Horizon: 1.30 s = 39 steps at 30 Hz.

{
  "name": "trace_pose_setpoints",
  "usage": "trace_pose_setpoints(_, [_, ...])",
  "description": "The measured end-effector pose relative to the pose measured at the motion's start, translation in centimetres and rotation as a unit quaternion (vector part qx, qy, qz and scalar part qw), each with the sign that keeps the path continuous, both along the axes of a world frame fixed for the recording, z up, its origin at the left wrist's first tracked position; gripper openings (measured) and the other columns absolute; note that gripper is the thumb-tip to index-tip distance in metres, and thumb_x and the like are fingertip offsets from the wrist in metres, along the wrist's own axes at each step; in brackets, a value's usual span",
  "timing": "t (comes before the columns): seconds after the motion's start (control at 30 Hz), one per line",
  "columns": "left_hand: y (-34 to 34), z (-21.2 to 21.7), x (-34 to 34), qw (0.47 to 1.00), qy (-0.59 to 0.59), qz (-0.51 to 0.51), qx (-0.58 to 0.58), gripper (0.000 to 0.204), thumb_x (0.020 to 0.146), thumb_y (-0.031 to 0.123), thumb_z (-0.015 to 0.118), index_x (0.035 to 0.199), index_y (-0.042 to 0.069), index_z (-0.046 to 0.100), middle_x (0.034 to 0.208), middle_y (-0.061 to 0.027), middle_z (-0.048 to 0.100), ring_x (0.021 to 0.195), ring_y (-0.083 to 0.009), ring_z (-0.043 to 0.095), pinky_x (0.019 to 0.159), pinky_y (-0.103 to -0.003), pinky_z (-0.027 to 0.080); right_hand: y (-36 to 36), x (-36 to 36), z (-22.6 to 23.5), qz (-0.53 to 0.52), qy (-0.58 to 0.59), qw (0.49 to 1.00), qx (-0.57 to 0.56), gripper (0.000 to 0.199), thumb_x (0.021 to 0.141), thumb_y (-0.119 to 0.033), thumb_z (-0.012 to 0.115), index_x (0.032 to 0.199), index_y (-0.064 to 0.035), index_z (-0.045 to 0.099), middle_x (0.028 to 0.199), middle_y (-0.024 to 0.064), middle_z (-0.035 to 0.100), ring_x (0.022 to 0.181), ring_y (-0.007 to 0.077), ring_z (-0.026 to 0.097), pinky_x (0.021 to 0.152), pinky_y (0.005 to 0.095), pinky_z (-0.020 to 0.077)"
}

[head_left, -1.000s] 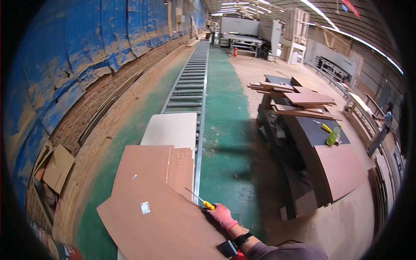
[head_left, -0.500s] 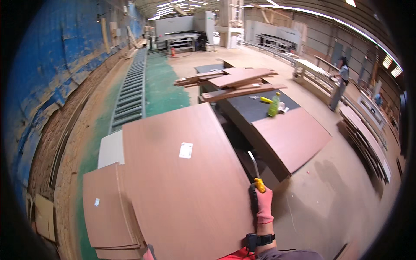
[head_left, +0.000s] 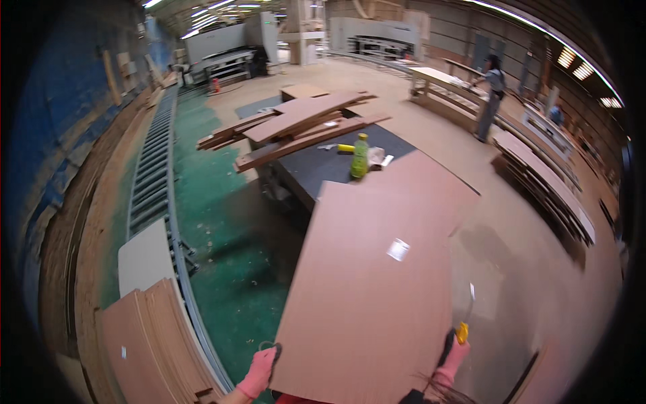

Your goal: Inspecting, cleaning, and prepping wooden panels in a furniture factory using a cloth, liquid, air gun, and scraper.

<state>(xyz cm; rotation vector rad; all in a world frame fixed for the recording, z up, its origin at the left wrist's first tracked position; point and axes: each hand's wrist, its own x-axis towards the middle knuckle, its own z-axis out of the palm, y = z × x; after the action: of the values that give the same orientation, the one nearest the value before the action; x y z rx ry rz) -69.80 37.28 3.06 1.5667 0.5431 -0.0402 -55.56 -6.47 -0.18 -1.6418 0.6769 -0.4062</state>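
Held board (head_left: 356, 296) front centre, left hand (head_left: 261, 370) at near left edge, right hand (head_left: 452, 362) at near right edge with tool (head_left: 463, 332), label (head_left: 398, 250) on far half, right of centre; far end overlaps table (head_left: 316, 165) in view, contact unclear. On table: planks (head_left: 306, 121) toward back, bottle (head_left: 360, 160) in front of them. Left of table: roller conveyor (head_left: 151, 175) running to back, board stack (head_left: 151, 333) at near end, panel (head_left: 148, 261) just behind stack. Wall (head_left: 60, 195) far left. Right: side stack (head_left: 548, 185), person (head_left: 494, 97) behind it
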Motion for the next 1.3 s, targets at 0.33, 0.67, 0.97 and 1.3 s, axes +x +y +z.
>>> trace_pose_setpoints(0.33, [-1.4, -3.9, 14.9, 0.99, 0.113, -0.076, 0.029, 0.054, 0.09, 0.05, 0.047, 0.093, -0.001, 0.066, 0.079, -0.008, 0.064, 0.072, -0.0132, 0.053, 0.07, -0.032, 0.044, -1.3, 2.7, 1.1, -0.08, 0.057, 0.995, 0.017, 0.042, 0.078, -0.009, 0.066, 0.117, 0.0041, 0.058, 0.104, 0.0159, 0.063, 0.093, 0.0231, 0.059, 0.086, 0.0362, 0.0471])
trace_pose_setpoints(0.67, [0.9, -4.1, 32.4, 0.89, -0.175, 0.13, 0.4, 0.046, 0.08, 0.027, 0.063, 0.117, 0.002, 0.051, 0.117, -0.0201, 0.054, 0.113, -0.0374, 0.048, 0.097, -0.044, 0.037, 3.4, 11.0, -4.2, -0.096, -0.08, 0.945, 0.304, 0.031, 0.085, -0.024, 0.066, 0.097, 0.0037, 0.06, 0.084, 0.0069, 0.063, 0.068, 0.0203, 0.06, 0.062, 0.0341, 0.051])
trace_pose_setpoints(0.97, [-12.4, -6.4, 24.3, 0.998, 0.036, -0.053, 0.014, 0.071, 0.09, 0.029, 0.053, 0.142, -0.001, 0.015, 0.14, -0.0215, 0.035, 0.13, -0.0335, 0.033, 0.107, -0.039, 0.027, 5.3, 18.7, -9.3, -0.181, -0.187, 0.906, 0.335, 0.034, 0.083, -0.005, 0.064, 0.113, 0.0052, 0.052, 0.104, 0.0129, 0.06, 0.079, 0.0197, 0.062, 0.07, 0.0351, 0.0518])
trace_pose_setpoints(1.3, [-11.8, -8.0, 35.8, 0.968, 0.059, -0.031, 0.242, 0.086, 0.084, 0.038, 0.057, 0.142, -0.006, 0.011, 0.146, -0.0288, 0.018, 0.135, -0.0413, 0.019, 0.109, -0.045, 0.021, 2.9, 26.6, -12.3, -0.047, -0.1, 0.994, 0.006, 0.015, 0.085, -0.004, 0.058, 0.099, 0.0011, 0.056, 0.075, 0.0031, 0.06, 0.053, 0.0118, 0.057, 0.047, 0.0269, 0.0478])
